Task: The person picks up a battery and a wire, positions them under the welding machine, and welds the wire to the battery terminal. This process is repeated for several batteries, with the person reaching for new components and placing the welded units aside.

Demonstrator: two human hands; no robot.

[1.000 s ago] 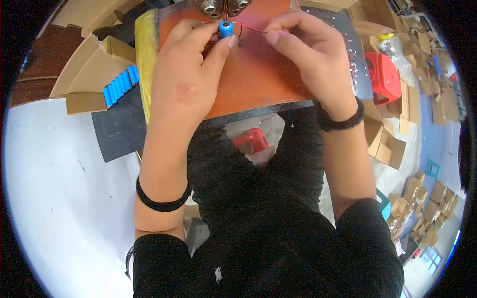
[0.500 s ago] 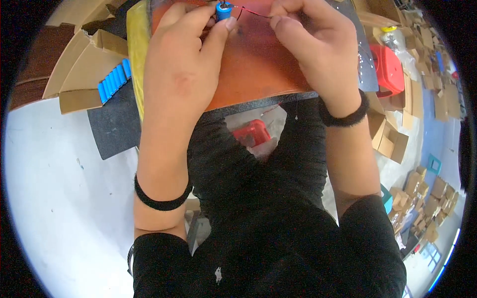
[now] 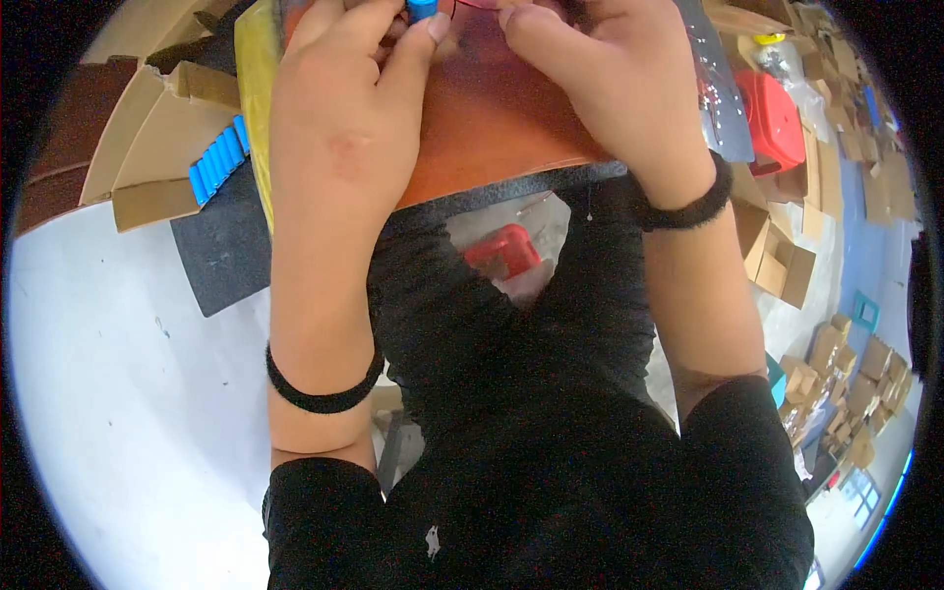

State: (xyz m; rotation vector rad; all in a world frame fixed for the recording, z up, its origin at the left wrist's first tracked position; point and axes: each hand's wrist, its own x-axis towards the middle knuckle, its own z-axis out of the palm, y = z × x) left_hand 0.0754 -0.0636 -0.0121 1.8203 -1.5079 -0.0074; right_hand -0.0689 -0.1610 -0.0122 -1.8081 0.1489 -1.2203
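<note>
At the top edge of the view, my left hand [image 3: 349, 128] grips a blue cylindrical battery cell [image 3: 422, 10] between thumb and fingers. The cell's upper end is cut off by the edge of the picture. Thin red and black wires [image 3: 479, 4] run beside the cell toward my right hand [image 3: 629, 93]. Its thumb and forefinger are pinched together on the red wire. Both hands are above an orange-brown mat [image 3: 501, 128] on the worktable.
Several blue cells [image 3: 218, 162] stand in a row in an open cardboard box [image 3: 147, 187] at the left. Yellow material [image 3: 258, 88] lines the mat's left side. A red plastic stool [image 3: 772, 123] and more cardboard boxes [image 3: 782, 265] are at the right. Another red object [image 3: 503, 251] shows below the table edge.
Both hands, with the cell and wire, have shifted up and slightly left in the picture, so the cell's top is now out of view. Both holds stay the same.
</note>
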